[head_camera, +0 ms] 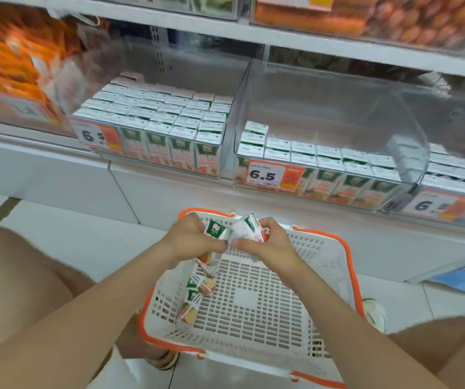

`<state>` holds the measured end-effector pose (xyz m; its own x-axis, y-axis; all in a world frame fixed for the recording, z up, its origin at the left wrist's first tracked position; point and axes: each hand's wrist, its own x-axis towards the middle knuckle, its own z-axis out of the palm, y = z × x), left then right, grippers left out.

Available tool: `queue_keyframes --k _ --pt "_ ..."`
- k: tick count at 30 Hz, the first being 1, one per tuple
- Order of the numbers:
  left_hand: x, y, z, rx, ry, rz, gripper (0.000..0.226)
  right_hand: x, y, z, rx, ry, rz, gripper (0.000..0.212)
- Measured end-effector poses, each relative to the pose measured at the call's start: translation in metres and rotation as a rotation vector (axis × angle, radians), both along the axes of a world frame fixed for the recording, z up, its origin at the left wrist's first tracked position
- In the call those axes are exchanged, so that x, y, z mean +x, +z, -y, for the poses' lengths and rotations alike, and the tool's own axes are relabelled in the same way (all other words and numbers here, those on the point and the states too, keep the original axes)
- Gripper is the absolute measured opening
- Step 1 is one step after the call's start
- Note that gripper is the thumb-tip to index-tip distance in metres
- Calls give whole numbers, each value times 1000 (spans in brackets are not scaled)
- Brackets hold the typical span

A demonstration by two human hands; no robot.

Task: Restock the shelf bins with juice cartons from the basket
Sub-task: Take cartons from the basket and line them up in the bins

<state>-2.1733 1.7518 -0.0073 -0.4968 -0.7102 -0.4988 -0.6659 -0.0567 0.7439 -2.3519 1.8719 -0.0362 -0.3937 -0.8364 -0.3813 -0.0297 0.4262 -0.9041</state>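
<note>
White slotted basket (256, 301) with orange rim; green-and-white cartons (217, 230); orange-and-white price tag (274, 175).

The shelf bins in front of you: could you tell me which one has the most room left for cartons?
The middle clear bin, with the fully readable 6.5 tag. Its cartons sit mainly in a low front layer, while the left bin is packed front to back.

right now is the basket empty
No, a few juice cartons lie along the left wall of the basket, and both hands hold more above it.
</note>
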Motion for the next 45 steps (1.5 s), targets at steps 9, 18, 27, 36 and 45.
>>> queue_keyframes --k 9,18,27,36,45 --pt "4 61 -2 134 -38 -365 46 15 61 -3 -175 -19 100 23" --pt "14 94 20 196 132 -501 29 24 93 13 -310 -78 11 24" --pt "30 147 75 -318 240 -564 22 37 141 61 -445 -98 10 29" --pt "43 154 168 -917 398 -269 33 64 182 159 -694 135 -602 37" --pt "51 134 221 -900 381 -78 29 53 161 314 -548 86 -1187 40"
